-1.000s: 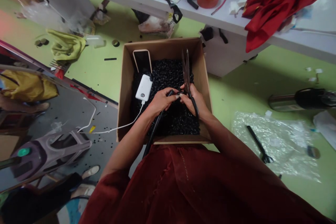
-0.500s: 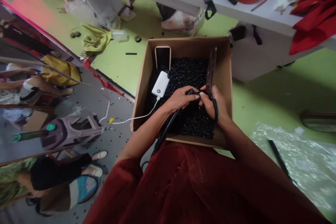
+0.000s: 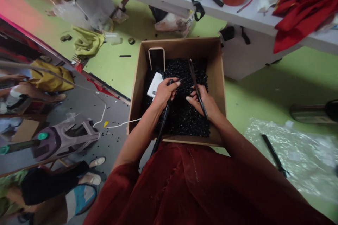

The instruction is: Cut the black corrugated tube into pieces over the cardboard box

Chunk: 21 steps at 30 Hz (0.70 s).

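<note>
Inside the open cardboard box (image 3: 217,72), 2 bare hands work above a mass of small black pieces (image 3: 186,124). Left hand (image 3: 164,92): fingers closed around the black ribbed tube (image 3: 163,123) near its upper end; the tube slants down over the box's near edge toward the dark red garment (image 3: 179,182). Right hand (image 3: 205,102): fingers curled around the scissors (image 3: 193,74), tips pointing away from the body, thumb extended toward the left hand. Whether the blades are parted: cannot tell. The 2 hands are apart. Phone (image 3: 157,59): upright by the box's far left corner. White power bank (image 3: 153,85): just beyond the left hand, partly covered by it. Clear plastic sheet (image 3: 295,158): right of the box, on the green tabletop (image 3: 244,95).
</note>
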Available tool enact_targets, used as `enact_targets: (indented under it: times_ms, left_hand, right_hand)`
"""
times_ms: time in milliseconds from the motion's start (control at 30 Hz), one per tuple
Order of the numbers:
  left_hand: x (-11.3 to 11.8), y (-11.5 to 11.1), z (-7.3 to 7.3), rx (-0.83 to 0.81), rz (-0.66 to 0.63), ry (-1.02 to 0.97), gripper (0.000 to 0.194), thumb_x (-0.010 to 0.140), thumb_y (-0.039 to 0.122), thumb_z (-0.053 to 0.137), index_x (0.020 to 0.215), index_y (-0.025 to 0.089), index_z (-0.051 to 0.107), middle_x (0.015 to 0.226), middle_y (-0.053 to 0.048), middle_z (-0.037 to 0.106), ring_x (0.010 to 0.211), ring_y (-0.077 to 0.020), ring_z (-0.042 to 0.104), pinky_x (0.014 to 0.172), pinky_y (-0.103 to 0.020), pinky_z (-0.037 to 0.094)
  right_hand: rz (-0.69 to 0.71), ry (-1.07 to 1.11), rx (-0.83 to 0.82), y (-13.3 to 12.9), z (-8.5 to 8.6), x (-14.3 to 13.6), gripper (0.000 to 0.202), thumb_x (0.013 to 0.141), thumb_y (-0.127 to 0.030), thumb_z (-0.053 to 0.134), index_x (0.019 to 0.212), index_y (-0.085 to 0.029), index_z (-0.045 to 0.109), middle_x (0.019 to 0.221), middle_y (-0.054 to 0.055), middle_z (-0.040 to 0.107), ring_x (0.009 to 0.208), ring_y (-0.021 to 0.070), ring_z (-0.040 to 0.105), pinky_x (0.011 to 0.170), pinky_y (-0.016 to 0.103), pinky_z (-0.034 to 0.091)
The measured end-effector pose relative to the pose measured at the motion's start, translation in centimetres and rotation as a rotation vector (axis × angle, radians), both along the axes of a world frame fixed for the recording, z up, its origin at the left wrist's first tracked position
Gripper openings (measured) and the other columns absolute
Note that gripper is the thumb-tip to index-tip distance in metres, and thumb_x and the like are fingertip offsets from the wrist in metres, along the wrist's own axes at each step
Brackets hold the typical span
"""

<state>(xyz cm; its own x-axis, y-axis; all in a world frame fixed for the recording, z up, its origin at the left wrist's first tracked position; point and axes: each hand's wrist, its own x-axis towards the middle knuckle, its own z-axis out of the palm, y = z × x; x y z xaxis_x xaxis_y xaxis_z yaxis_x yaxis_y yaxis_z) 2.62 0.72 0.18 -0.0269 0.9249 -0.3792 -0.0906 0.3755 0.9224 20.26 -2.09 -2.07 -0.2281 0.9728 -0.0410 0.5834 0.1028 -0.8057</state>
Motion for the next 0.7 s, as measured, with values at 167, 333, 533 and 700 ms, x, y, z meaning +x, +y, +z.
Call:
enact_targets:
  times_ms: [167,333,533,700]
  left_hand:
    - [-0.27,0.41,-0.01,-0.012,0.044,-0.064,0.022,0.076,0.026,0.066,0.094,0.017,0.056,0.05,0.01,0.042,0.037,-0.0028,0.036,0.035,-0.016,0.026]
    - [-0.18,0.41,-0.04,0.011,0.051,-0.096,0.025,0.073,0.024,0.067,0.094,0.017,0.055,0.047,0.01,0.04,0.037,-0.0039,0.036,0.034,-0.016,0.025]
    - [-0.11,0.54,-0.21,0.007,0.047,-0.075,0.024,0.073,0.025,0.067,0.091,0.017,0.053,0.048,0.011,0.04,0.037,-0.0033,0.035,0.034,-0.016,0.025]
    - [-0.07,0.49,-0.55,0.009,0.016,-0.022,0.022,0.074,0.026,0.065,0.091,0.018,0.053,0.048,0.011,0.04,0.036,-0.0031,0.036,0.035,-0.016,0.026]
  right_hand:
    - [0.08,-0.109,0.003,0.02,-0.47,0.24,0.055,0.08,-0.054,0.055,0.122,-0.019,0.045,0.103,0.012,0.063,0.083,0.025,0.063,0.074,0.04,0.049]
    - [0.143,-0.169,-0.041,-0.04,-0.59,0.32,0.06,0.08,-0.059,0.055,0.123,-0.017,0.046,0.107,0.014,0.063,0.091,0.0283,0.062,0.078,0.041,0.048]
    - [0.176,-0.241,-0.051,-0.08,-0.39,0.23,0.061,0.082,-0.059,0.051,0.124,-0.016,0.046,0.109,0.016,0.063,0.097,0.0314,0.061,0.079,0.041,0.046]
    - [0.193,-0.232,-0.04,-0.08,-0.54,0.28,0.062,0.082,-0.061,0.05,0.124,-0.016,0.046,0.109,0.015,0.063,0.098,0.0315,0.061,0.079,0.04,0.046]
